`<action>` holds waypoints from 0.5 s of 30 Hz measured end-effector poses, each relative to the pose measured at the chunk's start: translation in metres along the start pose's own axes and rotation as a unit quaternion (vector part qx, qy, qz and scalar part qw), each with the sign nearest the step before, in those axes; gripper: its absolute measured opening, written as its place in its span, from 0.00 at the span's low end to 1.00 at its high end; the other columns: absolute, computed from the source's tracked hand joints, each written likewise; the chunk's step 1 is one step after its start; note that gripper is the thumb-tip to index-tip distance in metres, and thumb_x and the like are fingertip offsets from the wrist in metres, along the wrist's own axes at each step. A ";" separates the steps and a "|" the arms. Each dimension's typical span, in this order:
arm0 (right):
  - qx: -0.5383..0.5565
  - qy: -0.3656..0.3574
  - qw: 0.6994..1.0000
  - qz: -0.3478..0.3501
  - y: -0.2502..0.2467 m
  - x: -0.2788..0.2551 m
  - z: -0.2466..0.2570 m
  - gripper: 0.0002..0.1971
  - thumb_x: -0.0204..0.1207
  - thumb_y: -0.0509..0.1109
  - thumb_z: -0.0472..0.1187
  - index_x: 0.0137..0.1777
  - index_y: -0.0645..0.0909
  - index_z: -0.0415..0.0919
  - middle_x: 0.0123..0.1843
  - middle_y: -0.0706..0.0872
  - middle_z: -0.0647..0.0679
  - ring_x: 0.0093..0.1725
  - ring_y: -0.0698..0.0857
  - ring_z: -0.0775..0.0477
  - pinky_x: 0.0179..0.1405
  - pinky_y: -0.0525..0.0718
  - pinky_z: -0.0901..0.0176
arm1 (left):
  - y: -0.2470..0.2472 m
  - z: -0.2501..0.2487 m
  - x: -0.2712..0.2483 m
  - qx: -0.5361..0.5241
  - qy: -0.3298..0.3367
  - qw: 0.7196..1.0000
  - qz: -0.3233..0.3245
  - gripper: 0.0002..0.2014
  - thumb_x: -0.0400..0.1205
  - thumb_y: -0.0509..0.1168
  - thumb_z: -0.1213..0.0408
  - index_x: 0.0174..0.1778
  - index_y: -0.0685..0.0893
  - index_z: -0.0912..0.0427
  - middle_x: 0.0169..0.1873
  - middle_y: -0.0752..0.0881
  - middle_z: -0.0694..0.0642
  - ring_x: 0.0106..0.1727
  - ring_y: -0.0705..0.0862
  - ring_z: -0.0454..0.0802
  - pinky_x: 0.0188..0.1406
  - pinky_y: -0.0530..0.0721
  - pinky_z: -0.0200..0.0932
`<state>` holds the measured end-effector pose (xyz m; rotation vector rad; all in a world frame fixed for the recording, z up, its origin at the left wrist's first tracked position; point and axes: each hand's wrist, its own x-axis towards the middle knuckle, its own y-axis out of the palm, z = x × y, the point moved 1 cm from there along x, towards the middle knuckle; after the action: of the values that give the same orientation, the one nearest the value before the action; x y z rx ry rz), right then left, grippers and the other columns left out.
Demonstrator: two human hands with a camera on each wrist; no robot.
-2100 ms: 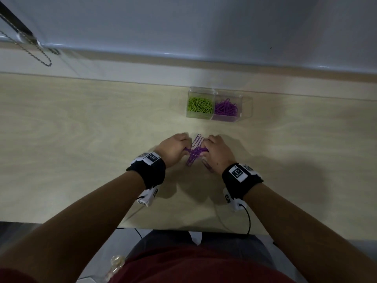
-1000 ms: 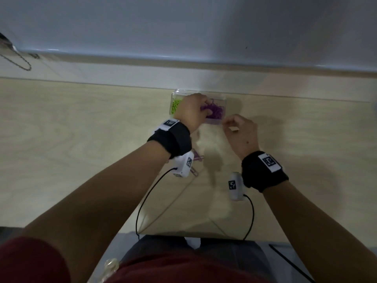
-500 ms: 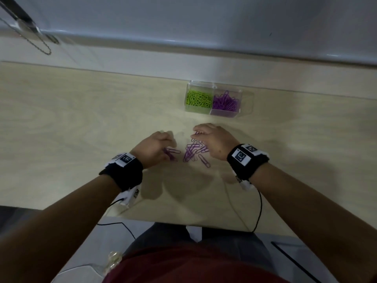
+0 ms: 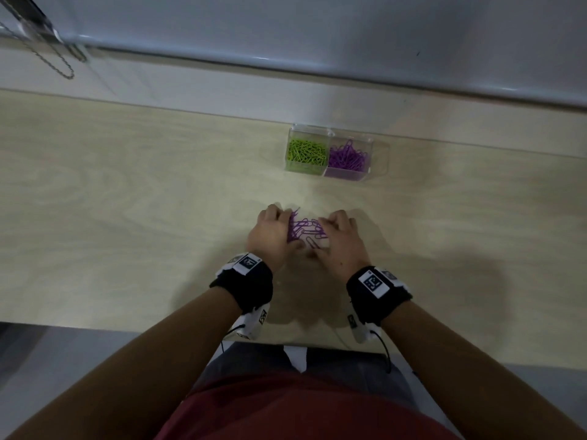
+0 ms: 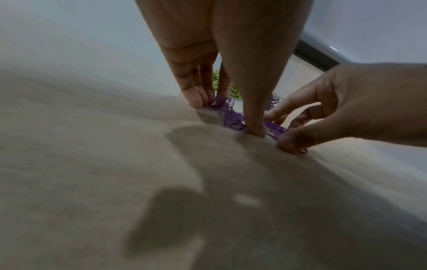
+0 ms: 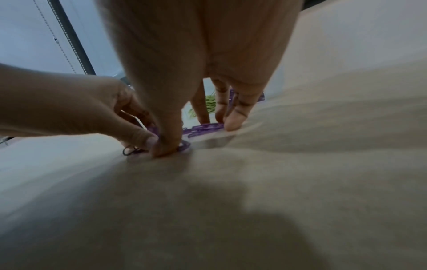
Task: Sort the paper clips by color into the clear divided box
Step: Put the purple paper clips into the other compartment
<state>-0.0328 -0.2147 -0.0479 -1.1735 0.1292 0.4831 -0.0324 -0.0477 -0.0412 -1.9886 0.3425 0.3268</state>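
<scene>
A small pile of purple paper clips [image 4: 306,231] lies on the wooden table [image 4: 127,217] between my two hands. My left hand [image 4: 271,236] curls round the pile's left side, fingertips and thumb down on the table. On the other side my right hand [image 4: 341,241] curls in the same way. The two thumbs meet at the near edge of the pile. The left wrist view shows clips [image 5: 233,118] bunched under my thumb. The clear divided box [image 4: 378,160] stands farther back, with green clips [image 4: 306,150] in its left compartment and purple clips [image 4: 347,157] in its right.
A pale wall ledge [image 4: 222,90] runs behind the box. A bead chain [image 4: 60,65] hangs at the far left. The near table edge [image 4: 127,330] lies just behind my wrists, with cables [image 4: 386,350] trailing off it.
A second ago my left hand was at the box's purple compartment. It came back to the table, and both hands have now closed in and bunched the scattered purple clips together.
</scene>
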 end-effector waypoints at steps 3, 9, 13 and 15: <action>0.034 0.004 0.999 -0.017 0.001 0.004 -0.001 0.21 0.73 0.72 0.43 0.65 0.79 0.39 0.62 0.71 0.43 0.59 0.71 0.42 0.59 0.78 0.50 | -0.006 0.000 0.002 -0.020 0.008 1.000 -0.010 0.23 0.76 0.69 0.55 0.65 0.77 0.59 0.59 0.77 0.60 0.60 0.76 0.60 0.58 0.79 0.52; 0.038 0.010 0.999 0.005 -0.002 0.017 -0.003 0.10 0.77 0.69 0.37 0.57 0.80 0.35 0.57 0.78 0.41 0.58 0.74 0.39 0.54 0.75 0.51 | -0.016 -0.002 0.010 -0.033 0.012 0.999 0.015 0.15 0.76 0.66 0.68 0.59 0.79 0.62 0.53 0.81 0.63 0.54 0.80 0.63 0.52 0.78 0.51; 0.020 0.013 1.000 0.016 -0.004 0.019 -0.002 0.08 0.76 0.67 0.34 0.54 0.79 0.36 0.57 0.79 0.40 0.56 0.73 0.39 0.53 0.74 0.50 | -0.009 -0.004 0.018 0.021 0.008 0.999 0.049 0.14 0.78 0.60 0.73 0.60 0.73 0.65 0.57 0.78 0.65 0.59 0.76 0.65 0.58 0.73 0.52; 0.021 0.012 1.000 0.018 -0.006 0.018 -0.002 0.08 0.74 0.66 0.31 0.53 0.79 0.36 0.56 0.79 0.40 0.55 0.75 0.38 0.51 0.74 0.50 | -0.005 -0.006 0.020 0.095 0.017 0.993 0.063 0.15 0.80 0.55 0.73 0.63 0.70 0.66 0.60 0.76 0.66 0.61 0.74 0.65 0.61 0.74 0.53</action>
<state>-0.0142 -0.2128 -0.0490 -1.1387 0.1808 0.4950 -0.0115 -0.0527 -0.0425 -1.7921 0.5037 0.3270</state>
